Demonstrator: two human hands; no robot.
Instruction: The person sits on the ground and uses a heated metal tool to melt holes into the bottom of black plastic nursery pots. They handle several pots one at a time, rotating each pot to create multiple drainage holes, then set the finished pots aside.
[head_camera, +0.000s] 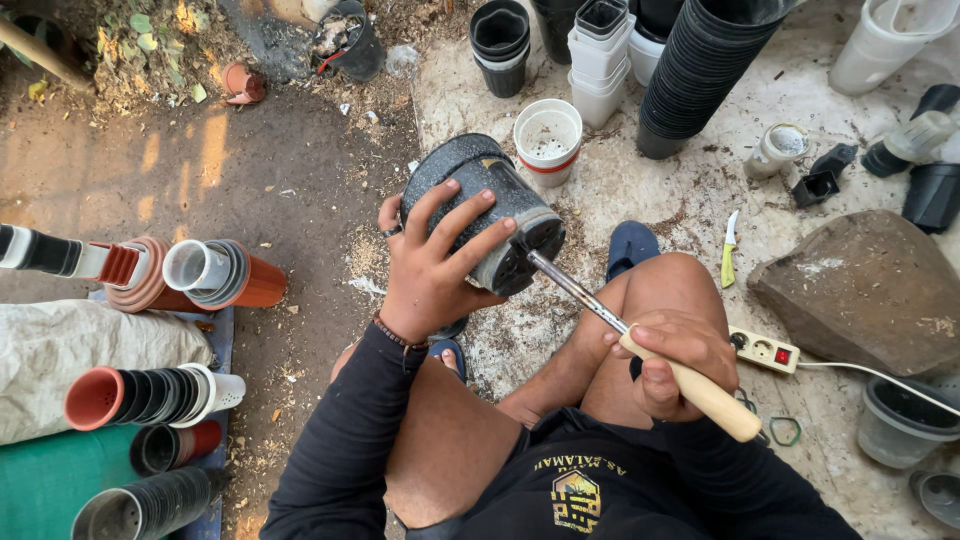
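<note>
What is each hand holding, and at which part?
Left hand grips the black pot around its side. Right hand holds the soldering iron by its wooden handle.

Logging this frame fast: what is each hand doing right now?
Left hand: closed around the speckled black plastic pot, held on its side.
Right hand: closed on the wooden-handled metal rod tool, tip at the pot's base.

You sit on bare ground (250, 170), dirt to your left, pale concrete (640, 180) to your right. On it lie a rock (865, 290), a knife (728, 250), a power strip (765, 350), a white pot (547, 140) and stacked black pots (700, 70).
</note>
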